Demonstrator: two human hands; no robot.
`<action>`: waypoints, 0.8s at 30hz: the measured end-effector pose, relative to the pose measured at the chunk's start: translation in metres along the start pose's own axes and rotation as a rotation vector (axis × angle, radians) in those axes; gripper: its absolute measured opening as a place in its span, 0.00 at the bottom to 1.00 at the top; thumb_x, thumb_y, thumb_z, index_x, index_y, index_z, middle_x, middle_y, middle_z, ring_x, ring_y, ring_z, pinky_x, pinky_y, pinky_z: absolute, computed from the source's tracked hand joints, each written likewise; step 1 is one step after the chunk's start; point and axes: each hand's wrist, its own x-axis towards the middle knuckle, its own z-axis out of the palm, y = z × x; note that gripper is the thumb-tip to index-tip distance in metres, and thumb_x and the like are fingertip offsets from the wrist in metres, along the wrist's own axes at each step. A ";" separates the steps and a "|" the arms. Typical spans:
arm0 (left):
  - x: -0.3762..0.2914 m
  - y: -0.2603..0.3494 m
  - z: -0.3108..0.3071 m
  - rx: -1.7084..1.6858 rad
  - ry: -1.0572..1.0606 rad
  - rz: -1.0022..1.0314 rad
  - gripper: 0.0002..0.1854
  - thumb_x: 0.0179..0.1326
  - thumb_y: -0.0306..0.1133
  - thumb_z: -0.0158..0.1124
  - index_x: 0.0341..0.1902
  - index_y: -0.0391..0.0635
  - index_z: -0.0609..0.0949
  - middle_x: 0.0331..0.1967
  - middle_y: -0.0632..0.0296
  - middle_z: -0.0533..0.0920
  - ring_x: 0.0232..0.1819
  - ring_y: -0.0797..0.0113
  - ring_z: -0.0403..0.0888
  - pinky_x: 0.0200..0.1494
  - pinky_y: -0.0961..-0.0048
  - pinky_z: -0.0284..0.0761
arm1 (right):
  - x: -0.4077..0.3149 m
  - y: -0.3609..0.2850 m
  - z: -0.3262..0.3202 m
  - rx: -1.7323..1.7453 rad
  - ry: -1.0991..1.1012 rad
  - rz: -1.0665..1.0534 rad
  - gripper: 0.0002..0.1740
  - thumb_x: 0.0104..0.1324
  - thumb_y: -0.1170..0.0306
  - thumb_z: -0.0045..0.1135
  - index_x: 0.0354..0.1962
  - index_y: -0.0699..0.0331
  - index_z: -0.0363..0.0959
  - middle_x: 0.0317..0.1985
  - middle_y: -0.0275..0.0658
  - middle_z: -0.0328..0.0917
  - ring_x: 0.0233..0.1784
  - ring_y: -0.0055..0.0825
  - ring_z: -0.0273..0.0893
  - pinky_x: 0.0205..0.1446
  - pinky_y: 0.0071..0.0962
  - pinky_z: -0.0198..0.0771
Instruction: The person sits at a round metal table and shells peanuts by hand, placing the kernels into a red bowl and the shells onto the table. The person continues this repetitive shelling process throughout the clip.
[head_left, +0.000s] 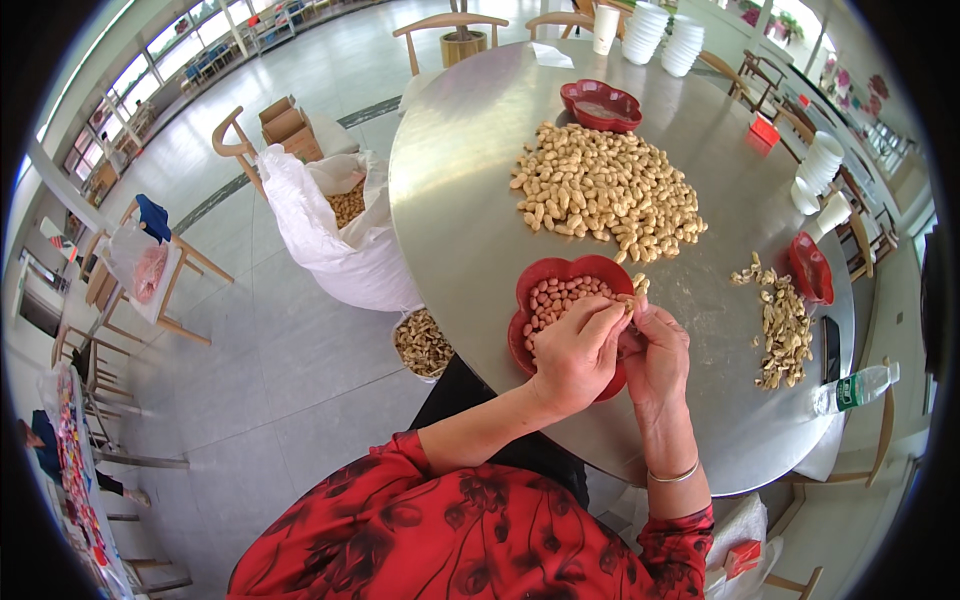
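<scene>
Both hands meet over a red flower-shaped bowl (523, 324) that holds shelled peanut kernels (559, 297). Between the fingertips of my left hand (576, 360) and my right hand (660, 352) is a peanut in its shell (639, 285), partly covered by the fingers. My right wrist wears a thin metal bangle. Beyond the bowl lies a large heap of unshelled peanuts (600, 184). A second red bowl (602, 105) stands behind that heap. To the right, a pile of peanut shells (784, 334) lies beside a third red bowl (811, 268).
On the round metal table (450, 172) are a phone (830, 350), a plastic water bottle (857, 389), stacked white bowls (645, 34) and a paper cup (605, 30). Left of the table stand a white sack of peanuts (330, 255) and a container of shells (423, 343).
</scene>
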 end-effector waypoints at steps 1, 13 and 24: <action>0.000 0.000 0.001 -0.008 0.007 -0.015 0.09 0.53 0.18 0.64 0.40 0.37 0.80 0.34 0.55 0.81 0.30 0.61 0.82 0.31 0.72 0.78 | 0.000 0.000 0.003 -0.019 0.004 -0.036 0.08 0.65 0.74 0.56 0.34 0.73 0.77 0.30 0.40 0.79 0.30 0.23 0.76 0.37 0.20 0.75; -0.006 -0.007 -0.002 -0.310 -0.109 -0.385 0.07 0.58 0.20 0.62 0.40 0.37 0.76 0.33 0.59 0.79 0.33 0.71 0.77 0.39 0.78 0.74 | -0.003 0.005 0.006 -0.369 0.011 -0.297 0.07 0.64 0.74 0.58 0.34 0.71 0.80 0.29 0.33 0.78 0.31 0.15 0.71 0.37 0.13 0.67; -0.016 -0.011 0.004 -0.494 -0.166 -0.550 0.07 0.65 0.24 0.56 0.45 0.36 0.74 0.37 0.62 0.77 0.38 0.76 0.75 0.42 0.78 0.72 | -0.002 0.008 0.005 -0.442 0.009 -0.331 0.07 0.64 0.75 0.58 0.35 0.72 0.79 0.29 0.32 0.77 0.31 0.15 0.70 0.38 0.14 0.67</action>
